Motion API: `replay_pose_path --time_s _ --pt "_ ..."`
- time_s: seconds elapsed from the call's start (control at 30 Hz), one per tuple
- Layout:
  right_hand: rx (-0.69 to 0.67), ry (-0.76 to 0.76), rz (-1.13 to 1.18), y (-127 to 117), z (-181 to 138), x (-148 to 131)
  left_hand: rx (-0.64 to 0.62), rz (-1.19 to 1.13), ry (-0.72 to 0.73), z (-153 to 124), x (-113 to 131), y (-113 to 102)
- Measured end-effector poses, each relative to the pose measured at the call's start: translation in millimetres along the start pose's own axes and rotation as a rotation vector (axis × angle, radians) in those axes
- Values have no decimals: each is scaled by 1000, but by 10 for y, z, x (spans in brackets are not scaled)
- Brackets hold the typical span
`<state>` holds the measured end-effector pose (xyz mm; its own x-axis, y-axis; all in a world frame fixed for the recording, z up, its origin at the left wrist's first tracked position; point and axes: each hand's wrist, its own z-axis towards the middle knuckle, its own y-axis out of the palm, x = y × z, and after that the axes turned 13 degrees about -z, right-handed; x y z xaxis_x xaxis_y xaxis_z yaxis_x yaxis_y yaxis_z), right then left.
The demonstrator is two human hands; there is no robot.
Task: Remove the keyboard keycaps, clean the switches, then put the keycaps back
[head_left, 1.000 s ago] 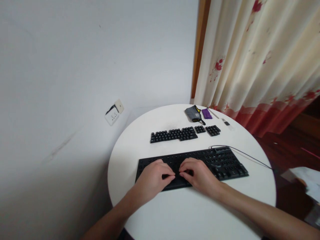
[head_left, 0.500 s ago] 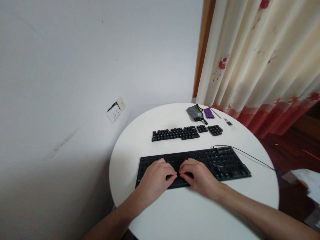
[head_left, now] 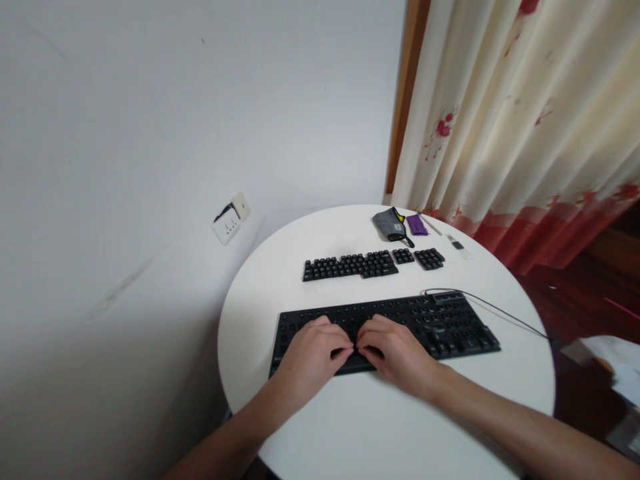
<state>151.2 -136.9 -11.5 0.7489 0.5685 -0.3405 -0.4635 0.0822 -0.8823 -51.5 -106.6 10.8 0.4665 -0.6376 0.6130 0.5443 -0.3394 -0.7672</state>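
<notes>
A black keyboard base (head_left: 450, 327) lies across a round white table (head_left: 380, 427), and most of its keys look bare of caps. My left hand (head_left: 310, 357) and my right hand (head_left: 397, 353) rest side by side on its front middle. Their fingers are curled and the fingertips meet in a pinch near the front edge. What they pinch is hidden. Behind the keyboard, loose black keycaps are laid out in a long block (head_left: 350, 265) and two small blocks (head_left: 403, 256) (head_left: 429, 258).
At the table's far edge lie a grey pouch (head_left: 387, 223), a purple item (head_left: 416, 225) and a small white stick (head_left: 457, 245). The keyboard's cable (head_left: 500, 312) runs off to the right. A wall socket (head_left: 230, 223) is at the left, a curtain (head_left: 525, 133) at the right.
Both hands stay at the keyboard's front middle with their fingertips together. Only the camera has shifted a little.
</notes>
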Motion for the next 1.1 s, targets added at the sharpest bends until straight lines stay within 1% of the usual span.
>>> replay_pose_path --time_s 0.23,0.47,0.63,0.77,0.87,0.97,1.0,1.03,1.1 --pt "-14 -19 -52 -48 -10 -40 -57 157 31 -59 41 0" --pt "-57 -12 -125 -129 -53 -76 -92 245 11 -107 127 -8" --pt "-56 2 -145 -112 -68 -75 -114 232 3 -92 114 -37" --pt "-33 -20 -102 -131 -75 -62 -134 147 21 -29 104 -163" --pt "39 43 -59 -190 -25 21 -111 92 46 141 103 -313" --pt "119 204 -121 -275 133 205 -40 60 17 461 34 -426" --pt "127 259 -162 -302 208 282 6 78 -3 592 -10 -439" --pt "123 309 -205 -324 288 359 18 106 -21 728 -60 -436" --pt "71 399 -290 -349 449 504 4 167 -43 984 -168 -383"
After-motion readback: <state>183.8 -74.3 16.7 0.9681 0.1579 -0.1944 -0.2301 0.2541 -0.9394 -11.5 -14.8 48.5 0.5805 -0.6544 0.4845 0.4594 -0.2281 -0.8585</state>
